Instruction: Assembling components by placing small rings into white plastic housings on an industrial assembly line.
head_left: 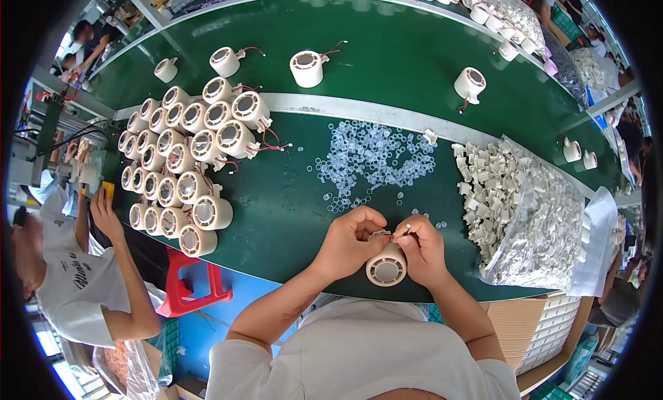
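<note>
A cream round motor housing with a grey disc in its slotted face stands in front of me at the table's near edge. My left hand is closed at its upper left side, thumb and fingers pinching a small white piece by the wires. From the right, my right hand has its thumb and forefinger pressed together on the thin wire lead above the housing. Just beyond both hands lies a spread of small clear plastic rings. The fingers partly hide the wires and the small piece.
Several similar housings with red wires crowd the left of the green table. A bag of small white plastic clips spills open at right. Beyond a pale rail, a green belt carries more housings. A person works at left near a red stool.
</note>
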Demonstrator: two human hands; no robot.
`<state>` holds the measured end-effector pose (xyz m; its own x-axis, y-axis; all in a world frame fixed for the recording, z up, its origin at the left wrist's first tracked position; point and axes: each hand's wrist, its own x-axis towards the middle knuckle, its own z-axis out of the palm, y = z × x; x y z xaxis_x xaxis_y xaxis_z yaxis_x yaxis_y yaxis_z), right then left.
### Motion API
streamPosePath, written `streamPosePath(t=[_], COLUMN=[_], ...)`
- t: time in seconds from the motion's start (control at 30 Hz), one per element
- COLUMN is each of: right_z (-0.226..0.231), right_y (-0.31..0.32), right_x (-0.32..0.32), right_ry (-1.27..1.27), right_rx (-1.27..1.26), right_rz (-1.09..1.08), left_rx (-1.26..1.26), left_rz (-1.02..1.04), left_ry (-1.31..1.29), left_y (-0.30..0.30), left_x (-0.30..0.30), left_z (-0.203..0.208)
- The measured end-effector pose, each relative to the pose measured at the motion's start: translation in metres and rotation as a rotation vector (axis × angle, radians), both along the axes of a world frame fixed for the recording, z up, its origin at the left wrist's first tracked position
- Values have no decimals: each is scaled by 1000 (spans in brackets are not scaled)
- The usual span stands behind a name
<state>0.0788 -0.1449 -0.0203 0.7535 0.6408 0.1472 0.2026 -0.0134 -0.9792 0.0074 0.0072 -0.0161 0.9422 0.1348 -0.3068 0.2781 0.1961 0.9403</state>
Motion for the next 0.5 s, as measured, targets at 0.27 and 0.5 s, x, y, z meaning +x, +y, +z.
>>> streamPosePath(t=[0.27,0.5], right_z=[4,28], right_y=[7,24], right_x=[12,76], right_ry=[275,-207], right_rx=[-122,-396], right_rz=[-27,-29], left_rx=[-98,117], left_rz=[-49,-175], left_ry=[-227,-202], left_y=[4,11], left_x=[4,-1], left_z=[-1,1])
